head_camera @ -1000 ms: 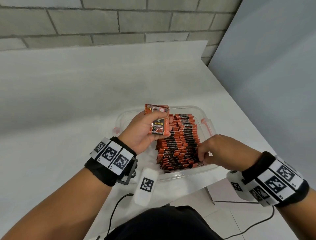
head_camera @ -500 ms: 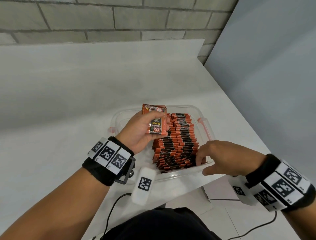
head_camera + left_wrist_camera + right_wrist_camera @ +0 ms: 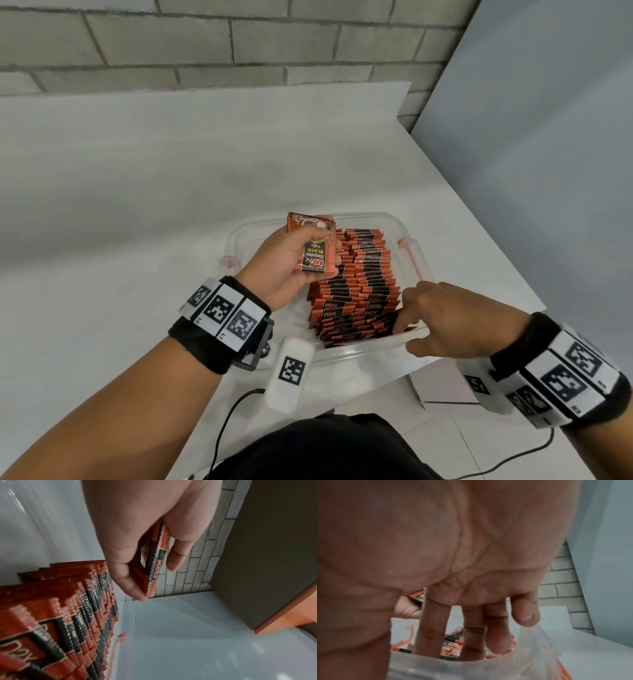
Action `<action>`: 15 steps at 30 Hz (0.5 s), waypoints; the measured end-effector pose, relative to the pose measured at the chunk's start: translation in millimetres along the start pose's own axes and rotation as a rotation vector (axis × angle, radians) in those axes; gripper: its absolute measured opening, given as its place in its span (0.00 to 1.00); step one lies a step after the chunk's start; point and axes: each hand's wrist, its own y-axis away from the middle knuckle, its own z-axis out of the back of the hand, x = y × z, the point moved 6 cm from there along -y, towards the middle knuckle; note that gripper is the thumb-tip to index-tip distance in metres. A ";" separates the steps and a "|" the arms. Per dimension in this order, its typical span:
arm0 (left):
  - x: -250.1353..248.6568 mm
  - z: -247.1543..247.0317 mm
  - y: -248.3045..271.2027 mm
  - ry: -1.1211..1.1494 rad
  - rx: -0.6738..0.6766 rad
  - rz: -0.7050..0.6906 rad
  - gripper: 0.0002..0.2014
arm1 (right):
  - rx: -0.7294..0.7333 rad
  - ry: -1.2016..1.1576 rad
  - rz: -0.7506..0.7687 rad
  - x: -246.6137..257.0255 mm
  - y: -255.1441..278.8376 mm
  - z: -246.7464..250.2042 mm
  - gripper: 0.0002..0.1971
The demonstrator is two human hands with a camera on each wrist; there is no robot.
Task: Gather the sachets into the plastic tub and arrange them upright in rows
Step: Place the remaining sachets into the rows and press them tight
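Observation:
A clear plastic tub [image 3: 394,219] sits near the table's right edge and holds rows of orange-and-black sachets [image 3: 359,284] standing on edge. My left hand [image 3: 318,246] grips a small stack of sachets [image 3: 317,260] above the tub's left side, thumb on the front; in the left wrist view the stack [image 3: 157,555] shows edge-on between thumb and fingers beside the rows [image 3: 77,608]. My right hand [image 3: 407,332] reaches over the near wall [image 3: 471,669], its straight fingers [image 3: 471,628] down inside against the nearest sachets [image 3: 452,641], thumb outside the wall.
The white table [image 3: 171,205] runs back to a grey brick wall [image 3: 239,37]; a blue-grey panel [image 3: 548,137] stands on the right. The tub has red latches [image 3: 411,253] at its sides. A white tagged block [image 3: 291,373] and a cable [image 3: 222,428] hang by my left wrist.
My right hand has slid from the top of the near right sachets down toward the tub's near wall, fingers now tucked inside it. The left hand keeps holding its stack in place.

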 end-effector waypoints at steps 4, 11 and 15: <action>0.6 -0.3 0.7 0.027 0.016 0.016 0.09 | -0.084 -0.195 -0.005 -3.1 1.9 10.5 0.15; 1.5 -13.9 2.9 -0.094 0.130 -0.016 0.15 | -0.629 -0.706 -0.149 -6.8 -4.5 58.1 0.15; -0.5 -18.7 5.1 -0.091 0.150 -0.057 0.14 | -0.600 -0.894 -0.142 4.3 -21.5 58.9 0.18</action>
